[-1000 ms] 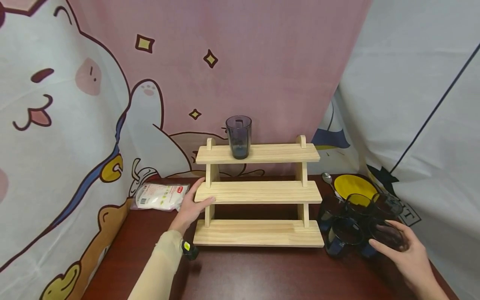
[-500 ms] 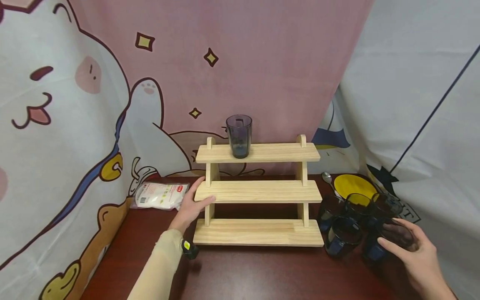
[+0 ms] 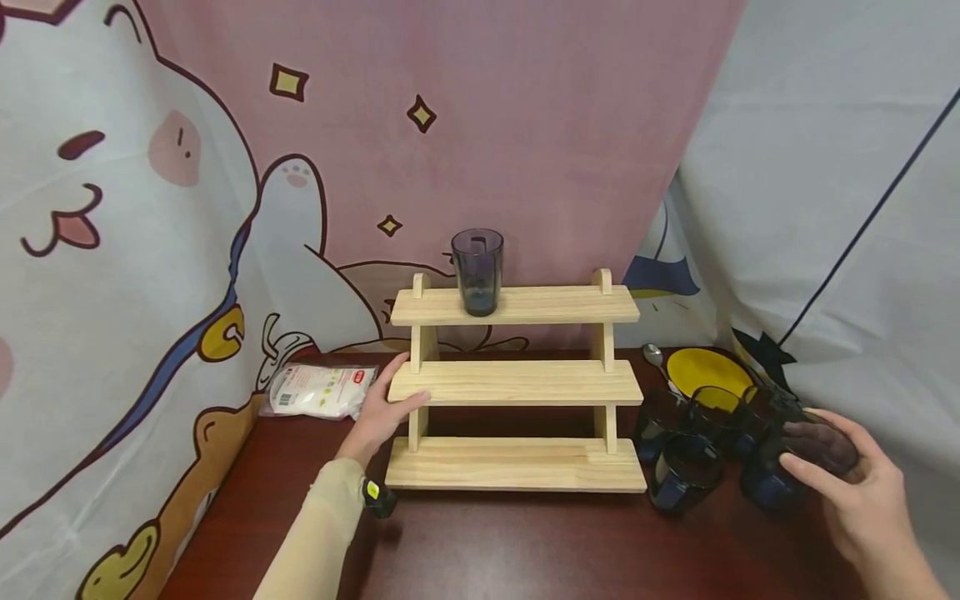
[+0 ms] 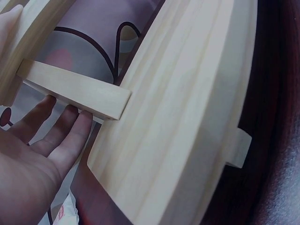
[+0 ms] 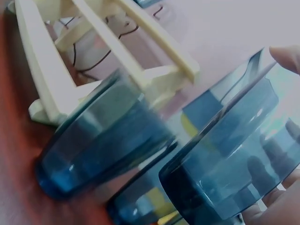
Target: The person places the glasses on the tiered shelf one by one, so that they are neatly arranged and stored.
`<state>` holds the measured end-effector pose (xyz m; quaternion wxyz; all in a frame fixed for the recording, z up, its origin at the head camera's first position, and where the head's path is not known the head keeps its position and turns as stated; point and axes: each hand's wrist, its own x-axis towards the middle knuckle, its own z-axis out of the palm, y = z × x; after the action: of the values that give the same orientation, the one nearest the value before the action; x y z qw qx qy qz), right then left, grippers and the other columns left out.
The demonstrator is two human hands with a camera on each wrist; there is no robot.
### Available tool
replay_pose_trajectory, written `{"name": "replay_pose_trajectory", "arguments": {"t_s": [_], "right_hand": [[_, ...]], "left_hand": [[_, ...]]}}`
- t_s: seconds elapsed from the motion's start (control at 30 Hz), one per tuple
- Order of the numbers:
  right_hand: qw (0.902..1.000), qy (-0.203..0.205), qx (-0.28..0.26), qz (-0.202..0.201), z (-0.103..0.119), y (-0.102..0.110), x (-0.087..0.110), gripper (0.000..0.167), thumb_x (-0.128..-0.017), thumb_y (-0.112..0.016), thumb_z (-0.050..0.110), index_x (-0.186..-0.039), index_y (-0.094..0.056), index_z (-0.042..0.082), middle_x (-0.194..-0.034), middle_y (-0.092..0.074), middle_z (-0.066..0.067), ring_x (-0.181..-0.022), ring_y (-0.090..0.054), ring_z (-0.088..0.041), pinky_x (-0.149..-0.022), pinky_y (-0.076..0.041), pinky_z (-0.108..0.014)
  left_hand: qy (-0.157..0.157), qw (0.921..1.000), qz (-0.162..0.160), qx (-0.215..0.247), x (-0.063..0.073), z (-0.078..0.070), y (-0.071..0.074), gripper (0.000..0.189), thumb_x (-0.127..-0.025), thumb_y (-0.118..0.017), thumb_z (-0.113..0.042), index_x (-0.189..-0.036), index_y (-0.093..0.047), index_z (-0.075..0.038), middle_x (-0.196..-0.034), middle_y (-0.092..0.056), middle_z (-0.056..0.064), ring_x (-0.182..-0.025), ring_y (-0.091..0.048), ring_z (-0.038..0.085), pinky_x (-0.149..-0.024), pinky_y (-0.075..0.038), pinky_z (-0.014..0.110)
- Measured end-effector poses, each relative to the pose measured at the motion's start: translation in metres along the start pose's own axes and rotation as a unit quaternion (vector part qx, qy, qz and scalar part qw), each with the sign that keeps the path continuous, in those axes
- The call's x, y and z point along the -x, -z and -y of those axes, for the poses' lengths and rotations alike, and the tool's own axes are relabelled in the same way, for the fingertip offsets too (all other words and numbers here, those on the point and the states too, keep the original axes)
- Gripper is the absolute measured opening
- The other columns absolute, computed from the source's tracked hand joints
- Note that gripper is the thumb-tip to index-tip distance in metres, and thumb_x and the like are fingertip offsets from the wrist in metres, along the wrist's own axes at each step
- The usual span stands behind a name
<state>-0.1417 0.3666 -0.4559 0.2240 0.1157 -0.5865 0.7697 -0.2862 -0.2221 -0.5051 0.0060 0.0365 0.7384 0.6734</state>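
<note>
Head view: gripping a dark glass [image 3: 776, 482] at lower right with right hand [image 3: 862, 492], clasping a wooden rack [image 3: 517, 383] mid-frame with left hand [image 3: 381, 418], over dark-red tabletop [image 3: 517, 546], before pink-and-white printed cloth [image 3: 540, 125] across the top.

The surface [image 3: 525, 550] is dark red-brown and glossy, with light reflected along its near part. A pale wooden rack [image 3: 517, 383] with three stepped shelves stands on it. On the top shelf, left of its middle, one glass [image 3: 478, 275] stands upright. Left of the rack lies a white packet [image 3: 322, 392]; to its right are several dark glasses [image 3: 684, 475], and behind them a yellow plate [image 3: 708, 368] and a spoon [image 3: 654, 357].
</note>
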Motion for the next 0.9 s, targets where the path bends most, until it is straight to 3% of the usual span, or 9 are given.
{"name": "replay_pose_trajectory", "arguments": {"t_s": [0.47, 0.67, 0.9], "right_hand": [[0.9994, 0.015, -0.003, 0.032, 0.024, -0.040, -0.023, 0.064, -0.085, -0.051, -0.038, -0.144, -0.049, -0.013, -0.122, -0.071, -0.011, -0.107, -0.072, -0.015, -0.081, -0.060, -0.022], [0.9978, 0.012, -0.014, 0.063, 0.026, -0.061, -0.037, 0.062, -0.088, -0.051, -0.034, -0.147, -0.046, -0.013, -0.124, -0.071, -0.010, -0.109, -0.070, -0.016, -0.083, -0.059, -0.022], [0.9957, 0.011, 0.056, 0.073, 0.022, -0.086, -0.054, 0.063, -0.087, -0.061, -0.030, -0.145, -0.052, -0.008, -0.120, -0.070, -0.007, -0.109, -0.066, -0.013, -0.082, -0.057, -0.018]], "left_hand": [[0.010, 0.9999, 0.001, -0.002, -0.002, 0.001, 0.001, 0.088, -0.092, -0.084, -0.019, -0.163, -0.035, -0.039, -0.156, -0.048, 0.011, -0.111, -0.065, 0.020, -0.093, -0.055, 0.036], [-0.004, 1.0000, -0.002, -0.008, 0.000, 0.002, 0.001, 0.084, -0.092, -0.085, -0.022, -0.159, -0.040, -0.043, -0.155, -0.049, 0.009, -0.114, -0.065, 0.023, -0.094, -0.055, 0.038], [-0.010, 0.9999, -0.002, -0.009, -0.001, 0.003, 0.001, 0.083, -0.091, -0.086, -0.024, -0.159, -0.041, -0.044, -0.157, -0.048, 0.007, -0.116, -0.064, 0.023, -0.096, -0.054, 0.037]]}}
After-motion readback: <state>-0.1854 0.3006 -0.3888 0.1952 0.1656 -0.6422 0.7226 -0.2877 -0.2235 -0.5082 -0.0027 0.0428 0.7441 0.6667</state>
